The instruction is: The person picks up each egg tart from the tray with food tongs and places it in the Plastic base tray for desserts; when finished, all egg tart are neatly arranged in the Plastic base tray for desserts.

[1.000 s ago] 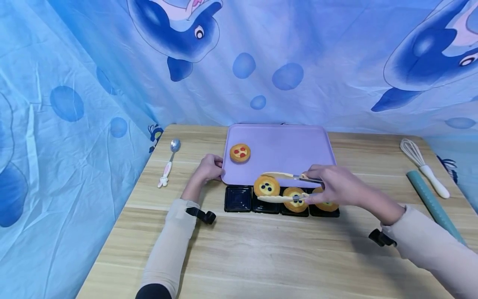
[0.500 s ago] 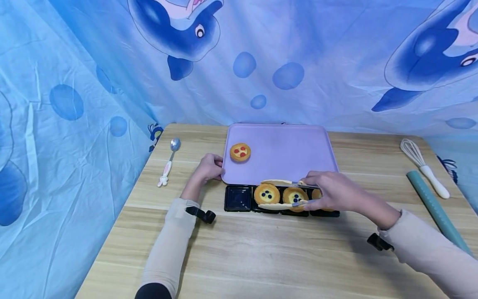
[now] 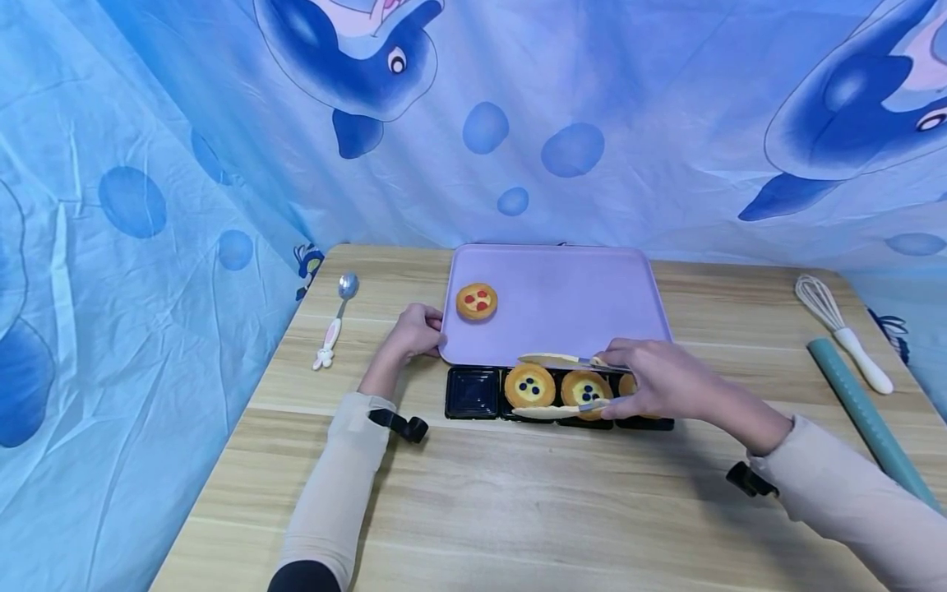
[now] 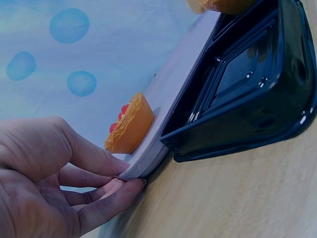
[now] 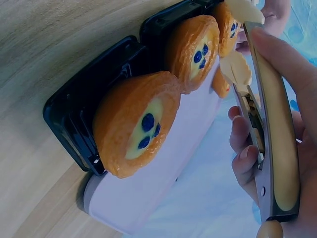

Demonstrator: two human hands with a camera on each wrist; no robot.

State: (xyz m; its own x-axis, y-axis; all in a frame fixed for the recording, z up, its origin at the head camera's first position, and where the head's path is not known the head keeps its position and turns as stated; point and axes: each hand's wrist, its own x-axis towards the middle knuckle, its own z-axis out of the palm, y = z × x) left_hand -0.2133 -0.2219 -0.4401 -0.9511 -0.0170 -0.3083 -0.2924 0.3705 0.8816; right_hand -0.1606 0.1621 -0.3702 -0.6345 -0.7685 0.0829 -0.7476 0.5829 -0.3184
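My left hand (image 3: 414,332) pinches the left edge of a lilac tray (image 3: 562,304), thumb above and fingers below in the left wrist view. My right hand (image 3: 658,380) grips tongs (image 5: 278,134) with cream scalloped tips. The tips straddle a blueberry tart (image 3: 529,386) in the second compartment of a black plastic container (image 3: 473,393); whether they touch it I cannot tell. Another blueberry tart (image 3: 584,388) fills the third compartment. The fourth tart (image 5: 138,124), also blueberry-topped, is partly hidden by the hand in the head view. Nothing lies in the leftmost compartment.
A tart with red topping (image 3: 477,302) sits at the tray's left. A rabbit-handled spoon (image 3: 335,325) lies at the table's left. On the right are a whisk (image 3: 843,333) and a green rolling pin (image 3: 866,411). Blue curtains (image 3: 518,123) hang behind.
The tongs and the blueberry tart between their tips have come down into the second compartment, the right hand lowering slightly. Little has moved in the last half second; the left hand stays put.
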